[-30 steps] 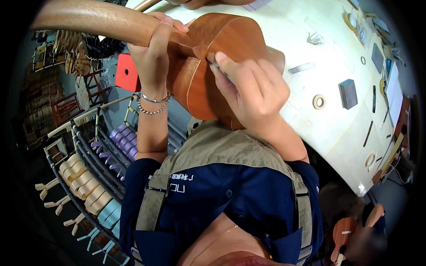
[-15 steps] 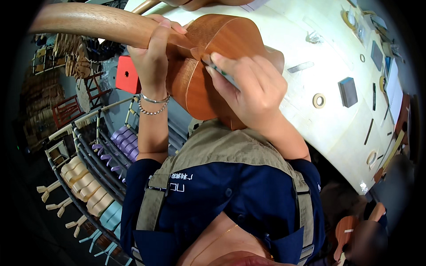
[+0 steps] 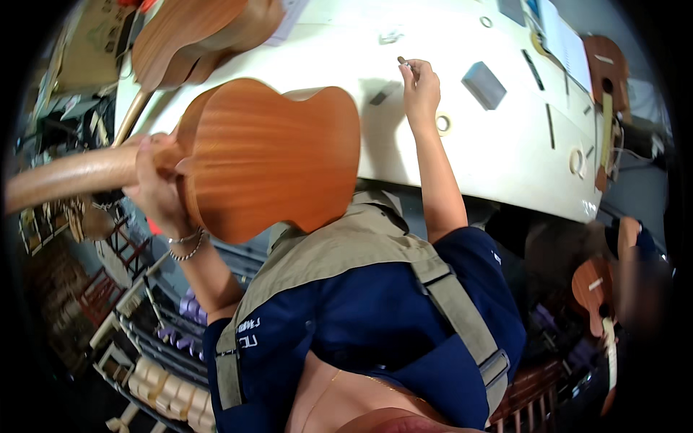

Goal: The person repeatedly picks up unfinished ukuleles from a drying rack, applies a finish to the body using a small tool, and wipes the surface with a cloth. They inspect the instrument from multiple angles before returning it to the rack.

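My left hand (image 3: 157, 184) is wrapped round the neck of a brown wooden ukulele (image 3: 278, 155), close to the heel. Its bare back faces up, and the lower end of the body is near my apron. Away from the instrument, my right hand (image 3: 422, 90) is over the white table with its fingertips pinched together. A small dark brown piece (image 3: 401, 60) sticks out of that pinch; its kind is too small to tell. Left of this hand, a flat grey strip (image 3: 385, 92) lies on the table in shadow.
Another wooden instrument (image 3: 198, 43) lies at the far left of the white table (image 3: 491, 162). A grey block (image 3: 484, 85), a tape roll (image 3: 443, 124) and dark strips lie rightward. Racks with necks (image 3: 170, 390) stand lower left. Another person's arm (image 3: 629, 234) shows at right.
My right hand has left the ukulele's body and moved out over the table. The ukulele has turned so its back shows broadly. The view has shifted.
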Demonstrator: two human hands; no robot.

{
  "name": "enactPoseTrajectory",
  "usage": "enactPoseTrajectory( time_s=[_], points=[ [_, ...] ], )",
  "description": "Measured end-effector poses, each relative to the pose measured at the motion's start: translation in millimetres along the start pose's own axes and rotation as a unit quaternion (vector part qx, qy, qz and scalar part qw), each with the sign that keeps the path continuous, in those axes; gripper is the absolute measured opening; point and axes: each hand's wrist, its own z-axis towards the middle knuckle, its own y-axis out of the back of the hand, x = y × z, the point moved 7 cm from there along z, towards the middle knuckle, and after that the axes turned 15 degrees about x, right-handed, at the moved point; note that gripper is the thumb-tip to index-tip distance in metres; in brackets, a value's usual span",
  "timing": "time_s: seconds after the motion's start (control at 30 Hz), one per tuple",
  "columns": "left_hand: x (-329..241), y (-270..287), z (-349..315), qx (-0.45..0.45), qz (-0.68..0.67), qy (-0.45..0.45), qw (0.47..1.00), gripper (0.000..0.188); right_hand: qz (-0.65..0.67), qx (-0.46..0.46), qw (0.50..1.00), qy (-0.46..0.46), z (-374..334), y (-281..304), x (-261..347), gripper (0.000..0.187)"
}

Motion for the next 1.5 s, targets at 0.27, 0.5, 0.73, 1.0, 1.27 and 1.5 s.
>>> enactPoseTrajectory(
  time_s=[0.27,0.5,0.73,1.0,1.27,1.5],
  points=[
    [-1,-8,6,0.023,-0.03,-0.009,0.999,0.013,-0.243,-0.119,0.962,0.049,44,21,-24,0.02],
    [-2,-6,15,0.02,0.031,-0.003,0.999,0.01,-0.109,0.078,0.991,-0.019,100,-41,-39,0.017],
    [1,-10,17,0.057,-0.015,-0.013,0.998,0.007,0.43,0.233,0.844,0.219,-38,-28,200,0.016],
    [-1,-16,16,0.053,-0.015,-0.012,0.998,0.007,0.137,0.056,0.871,0.469,-92,-28,249,0.021],
    [-1,-13,15,0.068,-0.015,-0.04,0.997,0.007,0.12,0.034,0.893,0.431,-99,-32,255,0.019],
    [-3,-13,13,0.074,0.0,-0.046,0.996,0.01,0.121,0.024,0.898,0.422,-92,-34,264,0.015]
  ],
)
